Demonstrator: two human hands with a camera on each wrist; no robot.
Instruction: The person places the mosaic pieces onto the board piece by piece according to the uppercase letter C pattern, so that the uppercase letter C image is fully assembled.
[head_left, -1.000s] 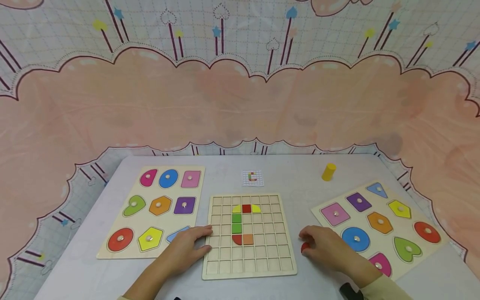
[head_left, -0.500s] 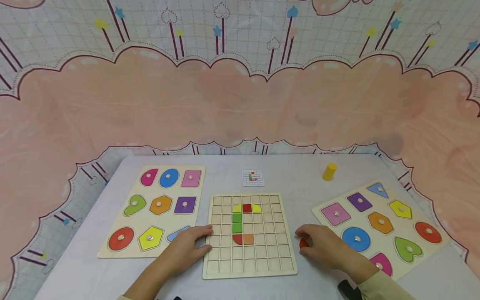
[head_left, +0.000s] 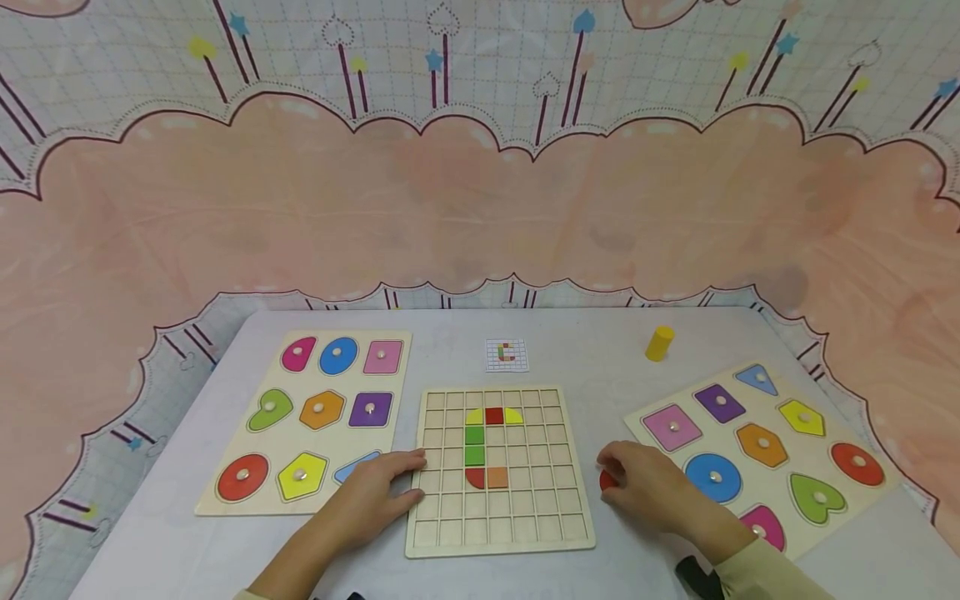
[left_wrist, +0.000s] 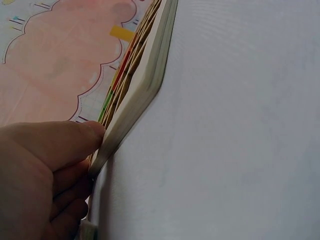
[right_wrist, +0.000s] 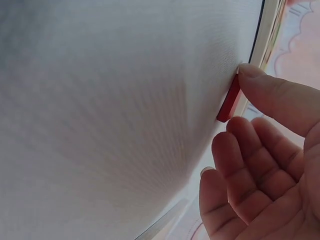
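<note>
In the head view a wooden grid board (head_left: 536, 529) lies on the table, with red, yellow, green and orange pieces set in some squares. My left hand (head_left: 369, 497) rests at its left edge, thumb and forefinger touching the rim; the left wrist view shows the thumb (left_wrist: 75, 142) against the board's side. To the right of the board, my right hand (head_left: 648, 492) holds a small red piece (head_left: 608, 480) on the tabletop between thumb and fingertips. The right wrist view shows this red block (right_wrist: 229, 100) edge-on, the thumb at one end; its full outline is partly hidden.
A knobbed shape puzzle (head_left: 258, 450) lies to the left, partly under the left forearm. A second shape puzzle (head_left: 757, 400) lies angled on the right, beneath the right forearm. Behind the board are a small pattern card (head_left: 507, 356) and a yellow cylinder (head_left: 659, 343).
The right hand shifts slightly toward the board and then a little back, the red piece moving a short way forward with it. The left hand and the board stay put.
</note>
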